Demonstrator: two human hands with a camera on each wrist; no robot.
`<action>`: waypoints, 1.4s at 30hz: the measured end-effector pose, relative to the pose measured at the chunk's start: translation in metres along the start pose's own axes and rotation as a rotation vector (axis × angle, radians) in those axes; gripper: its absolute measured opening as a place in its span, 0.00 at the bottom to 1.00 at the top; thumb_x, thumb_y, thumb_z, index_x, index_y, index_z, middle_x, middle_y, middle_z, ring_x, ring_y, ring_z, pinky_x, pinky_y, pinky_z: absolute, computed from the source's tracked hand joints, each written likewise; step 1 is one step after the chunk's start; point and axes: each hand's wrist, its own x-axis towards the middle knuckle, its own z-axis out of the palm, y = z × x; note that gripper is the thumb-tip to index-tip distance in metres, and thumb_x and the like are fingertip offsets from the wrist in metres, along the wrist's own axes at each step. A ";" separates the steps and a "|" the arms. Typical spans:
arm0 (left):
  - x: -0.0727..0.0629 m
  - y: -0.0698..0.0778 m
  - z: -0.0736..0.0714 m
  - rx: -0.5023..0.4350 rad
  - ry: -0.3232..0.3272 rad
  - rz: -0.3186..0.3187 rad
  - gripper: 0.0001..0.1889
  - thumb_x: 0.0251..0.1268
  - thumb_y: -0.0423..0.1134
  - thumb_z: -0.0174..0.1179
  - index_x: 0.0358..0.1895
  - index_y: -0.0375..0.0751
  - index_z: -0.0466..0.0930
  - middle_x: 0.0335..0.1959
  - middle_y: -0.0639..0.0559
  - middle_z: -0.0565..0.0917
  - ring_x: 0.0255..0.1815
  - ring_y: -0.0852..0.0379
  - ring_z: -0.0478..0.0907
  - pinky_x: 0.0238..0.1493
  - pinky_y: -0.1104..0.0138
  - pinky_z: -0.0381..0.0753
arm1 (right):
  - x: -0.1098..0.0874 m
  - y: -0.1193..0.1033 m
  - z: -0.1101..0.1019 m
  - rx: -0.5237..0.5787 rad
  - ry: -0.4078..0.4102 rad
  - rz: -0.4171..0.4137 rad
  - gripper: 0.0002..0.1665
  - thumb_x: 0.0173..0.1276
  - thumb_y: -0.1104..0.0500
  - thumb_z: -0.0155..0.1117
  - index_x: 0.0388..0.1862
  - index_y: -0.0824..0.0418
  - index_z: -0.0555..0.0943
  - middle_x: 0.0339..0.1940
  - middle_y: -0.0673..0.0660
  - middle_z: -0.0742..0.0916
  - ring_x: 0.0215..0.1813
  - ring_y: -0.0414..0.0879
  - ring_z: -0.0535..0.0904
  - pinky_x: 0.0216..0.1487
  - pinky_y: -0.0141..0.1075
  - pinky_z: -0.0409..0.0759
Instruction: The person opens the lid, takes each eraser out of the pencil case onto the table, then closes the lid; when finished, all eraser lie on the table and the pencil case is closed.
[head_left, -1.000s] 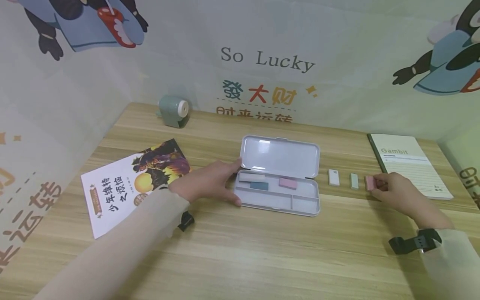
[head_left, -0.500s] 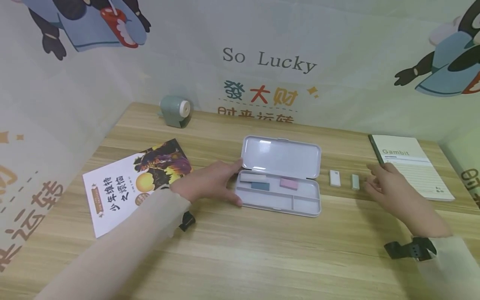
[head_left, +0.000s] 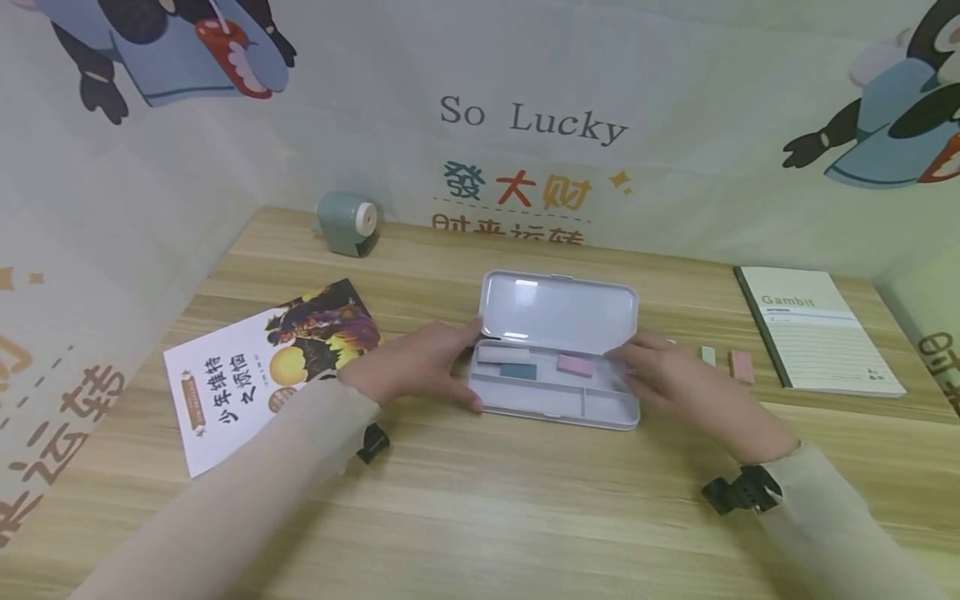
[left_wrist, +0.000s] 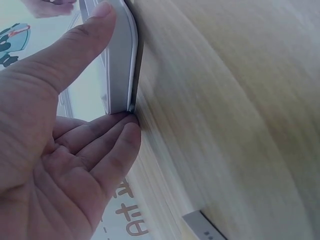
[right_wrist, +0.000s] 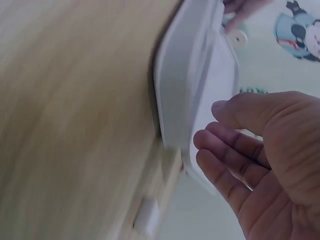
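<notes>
My left hand [head_left: 412, 367], wide, touches the case [head_left: 532, 401]; my right hand [head_left: 690, 385], narrow and empty, is close enough to bump the lid [head_left: 558, 312].

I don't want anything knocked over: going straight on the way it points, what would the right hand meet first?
Likely the open lid: the right hand points towards it in the head view, though depth there is unclear.

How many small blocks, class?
6. In the case: white block, blue block, pink block. On the table: green block, second pink block, second white block, mostly hidden in head view; others may be too.
</notes>
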 end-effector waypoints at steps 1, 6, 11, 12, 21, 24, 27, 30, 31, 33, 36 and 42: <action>0.000 0.000 0.001 0.001 0.000 0.002 0.63 0.54 0.50 0.81 0.84 0.30 0.47 0.79 0.35 0.70 0.78 0.44 0.71 0.82 0.53 0.68 | 0.003 -0.002 0.003 0.002 -0.016 -0.002 0.18 0.69 0.71 0.67 0.57 0.67 0.85 0.54 0.63 0.89 0.54 0.55 0.87 0.53 0.49 0.89; -0.002 -0.003 0.001 0.000 0.008 -0.006 0.63 0.54 0.50 0.81 0.84 0.29 0.48 0.79 0.34 0.70 0.78 0.43 0.71 0.82 0.53 0.67 | 0.017 -0.010 0.015 0.015 -0.061 -0.008 0.16 0.72 0.68 0.65 0.58 0.65 0.85 0.51 0.60 0.90 0.53 0.52 0.87 0.54 0.47 0.89; -0.002 -0.003 0.001 -0.009 0.017 0.009 0.61 0.54 0.49 0.81 0.84 0.31 0.49 0.78 0.36 0.72 0.76 0.44 0.73 0.81 0.53 0.69 | 0.024 -0.014 0.021 0.012 -0.077 0.021 0.15 0.73 0.67 0.65 0.57 0.64 0.85 0.47 0.58 0.89 0.46 0.46 0.86 0.48 0.43 0.89; -0.001 -0.003 0.002 -0.020 0.013 0.009 0.61 0.54 0.49 0.81 0.84 0.32 0.49 0.78 0.37 0.72 0.76 0.46 0.73 0.82 0.53 0.69 | 0.024 -0.014 0.021 0.011 -0.080 0.029 0.15 0.73 0.68 0.65 0.57 0.64 0.85 0.47 0.58 0.89 0.45 0.46 0.85 0.47 0.42 0.89; 0.001 -0.001 0.003 -0.049 -0.001 -0.013 0.62 0.54 0.48 0.81 0.85 0.35 0.48 0.81 0.39 0.69 0.79 0.47 0.70 0.83 0.53 0.67 | 0.035 -0.014 0.016 0.097 -0.174 0.041 0.26 0.70 0.73 0.64 0.65 0.62 0.83 0.40 0.55 0.85 0.38 0.40 0.77 0.40 0.32 0.82; 0.000 0.000 0.001 -0.038 0.004 -0.015 0.62 0.54 0.49 0.81 0.85 0.34 0.47 0.81 0.38 0.67 0.80 0.45 0.68 0.83 0.53 0.66 | 0.041 -0.013 0.015 0.112 -0.209 0.039 0.27 0.68 0.74 0.63 0.66 0.63 0.83 0.37 0.56 0.84 0.36 0.41 0.74 0.37 0.30 0.77; 0.000 0.000 0.001 -0.023 0.013 -0.002 0.62 0.53 0.49 0.81 0.84 0.33 0.48 0.80 0.37 0.68 0.80 0.44 0.69 0.83 0.53 0.66 | 0.046 -0.012 0.014 0.118 -0.238 0.040 0.28 0.68 0.74 0.63 0.66 0.62 0.84 0.36 0.56 0.82 0.35 0.41 0.72 0.36 0.29 0.74; -0.001 0.000 0.001 -0.021 0.017 0.007 0.62 0.53 0.49 0.81 0.84 0.32 0.49 0.79 0.36 0.69 0.79 0.43 0.70 0.83 0.53 0.67 | 0.049 -0.012 0.014 0.122 -0.250 0.037 0.28 0.68 0.75 0.63 0.65 0.60 0.84 0.35 0.55 0.82 0.35 0.42 0.73 0.36 0.29 0.73; -0.001 0.000 0.001 -0.024 0.015 0.005 0.62 0.53 0.49 0.81 0.84 0.33 0.49 0.79 0.37 0.70 0.79 0.43 0.70 0.83 0.53 0.67 | 0.050 -0.012 0.014 0.126 -0.251 0.035 0.27 0.68 0.75 0.63 0.64 0.60 0.85 0.35 0.55 0.82 0.36 0.42 0.73 0.36 0.29 0.73; -0.001 0.000 0.002 -0.033 0.009 -0.003 0.62 0.53 0.49 0.81 0.85 0.34 0.49 0.80 0.38 0.69 0.79 0.44 0.70 0.83 0.53 0.67 | 0.051 -0.011 0.014 0.131 -0.250 0.030 0.27 0.67 0.75 0.64 0.64 0.60 0.85 0.36 0.55 0.83 0.36 0.42 0.74 0.37 0.30 0.74; 0.000 -0.001 0.002 -0.045 0.004 -0.007 0.61 0.53 0.48 0.81 0.85 0.36 0.49 0.80 0.39 0.70 0.78 0.46 0.71 0.83 0.54 0.68 | 0.051 -0.011 0.014 0.147 -0.250 0.030 0.27 0.67 0.75 0.64 0.63 0.60 0.84 0.37 0.55 0.83 0.37 0.42 0.75 0.39 0.30 0.76; 0.000 0.000 0.001 -0.046 0.009 0.002 0.61 0.53 0.48 0.82 0.85 0.37 0.50 0.78 0.40 0.72 0.76 0.47 0.73 0.82 0.53 0.68 | 0.050 -0.011 0.013 0.155 -0.244 0.045 0.26 0.67 0.74 0.65 0.64 0.60 0.83 0.38 0.56 0.83 0.38 0.43 0.75 0.40 0.31 0.77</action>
